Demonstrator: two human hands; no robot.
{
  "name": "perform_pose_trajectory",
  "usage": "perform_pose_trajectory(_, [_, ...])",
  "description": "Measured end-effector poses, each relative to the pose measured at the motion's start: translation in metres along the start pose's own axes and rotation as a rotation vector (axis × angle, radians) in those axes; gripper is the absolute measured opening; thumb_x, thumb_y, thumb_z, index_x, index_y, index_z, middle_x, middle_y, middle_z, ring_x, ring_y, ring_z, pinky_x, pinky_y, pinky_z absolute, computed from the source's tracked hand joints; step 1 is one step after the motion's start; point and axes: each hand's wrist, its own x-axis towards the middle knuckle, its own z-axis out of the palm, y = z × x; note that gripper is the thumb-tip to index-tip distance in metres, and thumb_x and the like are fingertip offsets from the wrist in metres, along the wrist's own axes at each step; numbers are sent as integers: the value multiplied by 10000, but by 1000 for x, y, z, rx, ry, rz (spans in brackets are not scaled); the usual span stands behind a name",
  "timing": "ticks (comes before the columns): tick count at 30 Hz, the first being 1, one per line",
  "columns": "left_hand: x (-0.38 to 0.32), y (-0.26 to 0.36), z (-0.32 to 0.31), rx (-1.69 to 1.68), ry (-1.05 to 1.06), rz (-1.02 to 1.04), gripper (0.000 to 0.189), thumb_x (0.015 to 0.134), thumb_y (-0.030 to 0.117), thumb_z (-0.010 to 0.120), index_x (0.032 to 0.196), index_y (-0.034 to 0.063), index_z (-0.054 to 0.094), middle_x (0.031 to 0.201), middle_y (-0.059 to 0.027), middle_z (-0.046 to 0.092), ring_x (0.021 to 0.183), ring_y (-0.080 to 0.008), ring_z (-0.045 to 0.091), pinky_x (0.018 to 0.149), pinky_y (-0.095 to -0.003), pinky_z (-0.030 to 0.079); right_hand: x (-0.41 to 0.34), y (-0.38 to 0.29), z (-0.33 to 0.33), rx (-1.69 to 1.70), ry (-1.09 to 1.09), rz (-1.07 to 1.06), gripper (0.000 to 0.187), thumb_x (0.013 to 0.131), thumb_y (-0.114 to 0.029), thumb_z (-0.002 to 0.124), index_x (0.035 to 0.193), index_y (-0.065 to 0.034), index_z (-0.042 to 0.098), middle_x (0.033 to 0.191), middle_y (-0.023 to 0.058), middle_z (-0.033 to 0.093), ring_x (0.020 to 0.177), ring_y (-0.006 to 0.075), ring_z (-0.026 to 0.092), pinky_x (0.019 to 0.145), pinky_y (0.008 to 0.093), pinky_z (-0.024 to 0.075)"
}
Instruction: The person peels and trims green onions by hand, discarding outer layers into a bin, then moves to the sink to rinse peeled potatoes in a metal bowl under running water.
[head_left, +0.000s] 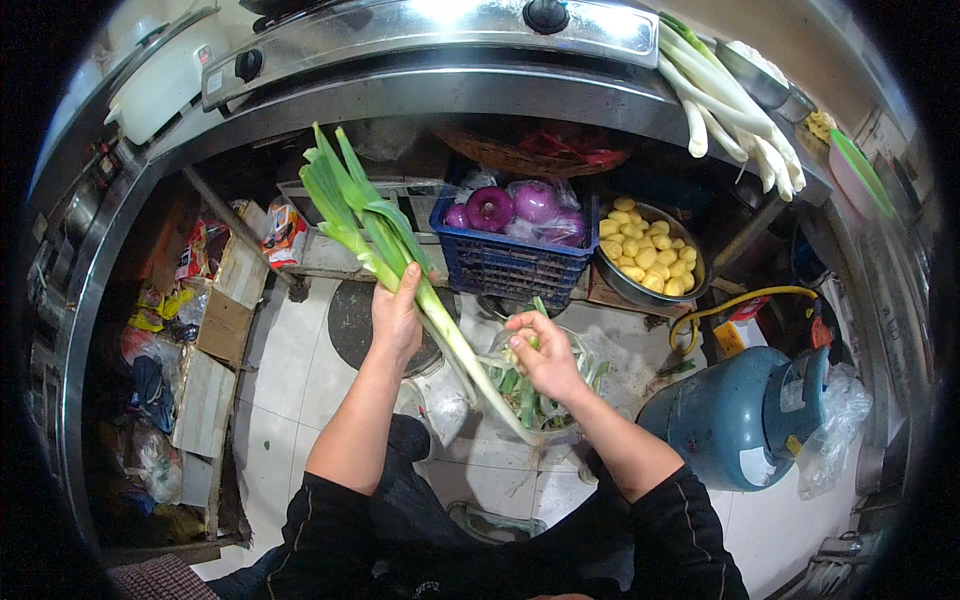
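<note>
My left hand (397, 315) is closed around a long green onion stalk (450, 337), with its green leaves up to the left and its white root end down to the right. To the right of the stalk is my right hand (546, 352), fingers curled, with a small piece of pale green peel (531, 341) at the fingertips. Below it, green and white trimmings (525, 401) lie in a bin with a clear plastic liner. More white-stemmed green onions (720, 105) hang over the counter's edge at the upper right.
A blue plastic crate (514, 262) of purple onions and a metal basin (679, 296) of peeled potatoes stand under the steel counter (420, 94). A blue-green gas cylinder (705, 420) with a yellow hose (739, 300) is at the right. Cardboard boxes (229, 326) line the left.
</note>
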Motion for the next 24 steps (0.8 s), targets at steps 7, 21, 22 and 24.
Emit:
perform_pose_trajectory(7, [-10,-10,18,55,-112,5,514,870,246,797,1252,44,518,1011,-27,592,897,-118,568,767,-285,481,3,1,20,-337,-5,-197,349,828,-172,805,1121,-48,662,762,7,597,664,87,524,607,273,444])
perform_pose_trajectory(21, [-14,-11,30,85,-53,-84,454,824,179,837,1140,65,532,855,9,591,624,-60,537,452,-206,393,3,2,28,-491,106,-180,194,806,-108,793,828,-5,630,741,76,620,655,179,588,617,330,471])
perform_pose_trajectory(22, [-14,-11,31,105,-45,-71,441,824,170,837,1126,65,533,859,7,594,629,-65,542,461,-212,403,3,1,26,-497,85,-228,192,809,-106,788,827,-7,624,763,80,613,693,185,593,640,330,471])
perform_pose_trajectory(24, [-15,-9,33,153,-12,-63,416,823,152,837,1097,66,535,868,2,600,638,-74,552,477,-224,425,2,0,23,-529,48,-316,189,814,-102,777,824,-12,611,806,88,600,771,197,602,685,332,470])
